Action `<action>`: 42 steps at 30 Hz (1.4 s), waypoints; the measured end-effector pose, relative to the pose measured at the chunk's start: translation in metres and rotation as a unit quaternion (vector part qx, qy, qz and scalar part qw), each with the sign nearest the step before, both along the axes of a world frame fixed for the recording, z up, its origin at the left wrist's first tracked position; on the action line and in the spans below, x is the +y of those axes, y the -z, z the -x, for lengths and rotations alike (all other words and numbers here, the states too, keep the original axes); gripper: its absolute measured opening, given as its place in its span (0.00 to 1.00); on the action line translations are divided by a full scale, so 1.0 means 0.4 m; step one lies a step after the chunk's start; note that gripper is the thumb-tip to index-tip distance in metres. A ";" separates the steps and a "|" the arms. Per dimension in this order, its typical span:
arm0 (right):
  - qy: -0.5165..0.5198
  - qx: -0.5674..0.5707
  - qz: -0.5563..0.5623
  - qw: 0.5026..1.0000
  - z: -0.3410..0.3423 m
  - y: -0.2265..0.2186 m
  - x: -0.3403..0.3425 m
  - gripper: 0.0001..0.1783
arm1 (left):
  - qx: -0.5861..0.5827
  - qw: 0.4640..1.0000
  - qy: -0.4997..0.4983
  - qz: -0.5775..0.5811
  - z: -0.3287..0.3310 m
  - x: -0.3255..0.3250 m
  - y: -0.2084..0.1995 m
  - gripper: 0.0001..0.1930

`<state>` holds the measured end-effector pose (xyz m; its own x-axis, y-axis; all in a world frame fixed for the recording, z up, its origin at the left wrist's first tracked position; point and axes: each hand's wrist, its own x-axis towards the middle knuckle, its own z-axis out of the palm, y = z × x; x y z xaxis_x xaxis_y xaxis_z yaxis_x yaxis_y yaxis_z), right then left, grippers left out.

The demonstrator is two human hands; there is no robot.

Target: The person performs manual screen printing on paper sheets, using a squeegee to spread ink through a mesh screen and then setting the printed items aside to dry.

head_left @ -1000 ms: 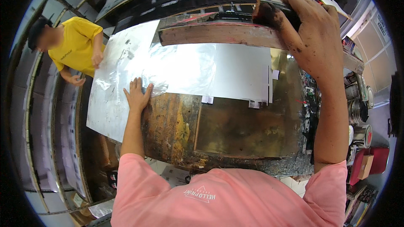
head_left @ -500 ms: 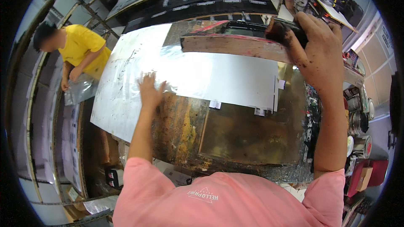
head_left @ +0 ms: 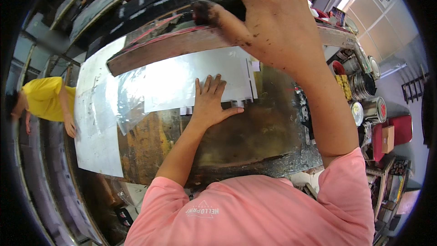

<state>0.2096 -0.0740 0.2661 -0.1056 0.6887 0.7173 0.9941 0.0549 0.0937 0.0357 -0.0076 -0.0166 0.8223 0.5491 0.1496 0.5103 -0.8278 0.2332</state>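
Note:
My left hand (head_left: 210, 102) lies flat with fingers spread on the near edge of a white sheet (head_left: 170, 79). A clear plastic sheet (head_left: 127, 105) extends from the white sheet's left end. Small paper tabs (head_left: 255, 66) mark the sheet's edges on the board. My right hand (head_left: 277, 23) is up at the far side, its thumb smeared black, closed around a dark ink-stained block (head_left: 221, 3) that is mostly hidden. Below that hand runs the wooden bar of a printing screen frame (head_left: 168, 52), slanting above the sheet's far side.
A larger white board (head_left: 95, 146) covers the worktable's left end. At left a person in a yellow shirt (head_left: 43, 98) bends beside racks. Paint cans (head_left: 374, 109) and a red chair (head_left: 400, 130) stand at right. Dark printed fabric (head_left: 157, 2) lies beyond the table.
My left hand has moved right, from the plastic sheet to the white sheet's near edge. The view has shifted, so the frame and table sit farther left. The person in yellow has bent lower.

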 end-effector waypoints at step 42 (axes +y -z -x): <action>0.006 0.017 0.004 1.000 0.020 0.063 -0.031 0.22 | -0.576 0.712 -0.174 0.362 0.217 -0.014 -0.226 0.39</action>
